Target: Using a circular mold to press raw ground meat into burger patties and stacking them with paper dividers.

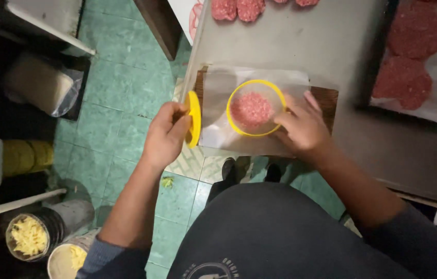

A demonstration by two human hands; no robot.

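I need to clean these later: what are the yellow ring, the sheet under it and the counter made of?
Yellow ring: likely plastic, smooth, uniformly bright. Sheet: thin translucent film or waxed paper, glossy and wrinkled. Counter: looks like brushed metal, dull grey sheen.

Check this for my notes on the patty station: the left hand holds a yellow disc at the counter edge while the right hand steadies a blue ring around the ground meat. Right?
Not quite. The head view shows the ring around the ground meat is yellow, not blue. The rest holds: the left hand holds the yellow disc at the counter edge, and the right hand steadies the ring.
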